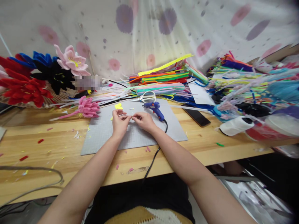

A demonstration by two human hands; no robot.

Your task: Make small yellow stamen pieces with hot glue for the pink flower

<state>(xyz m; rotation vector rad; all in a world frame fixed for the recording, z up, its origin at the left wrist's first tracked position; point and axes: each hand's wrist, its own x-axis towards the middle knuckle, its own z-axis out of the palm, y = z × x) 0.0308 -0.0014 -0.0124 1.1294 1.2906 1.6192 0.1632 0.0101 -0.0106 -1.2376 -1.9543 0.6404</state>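
Nearest, the black cable [153,161] of the glue gun crosses the front edge of the wooden table [198,149], where pink scraps [148,149] lie loose, and a grey cord [58,172] curves at the left. Beyond the edge is a grey cutting mat [137,140], and over it the left hand [120,123] and right hand [145,120] come together, thumbs and forefingers pinched on a thin pale piece [122,115] between them; it is mostly hidden, so its shape cannot be told. Just past the left hand lies a bright yellow piece [118,106]; near the right hand, the blue glue gun [154,109] rests on the mat, nozzle pointing left. A dark phone [196,115] lies right of the mat, and a pink flower [87,107] on a stem overlaps its left side. Behind the glue gun are white-handled scissors [149,97], then stacked bundles of coloured fuzzy stems [161,76]. Red [23,90], black [57,76] and pale pink flowers [72,60] stand far left, before a patterned curtain [144,40].
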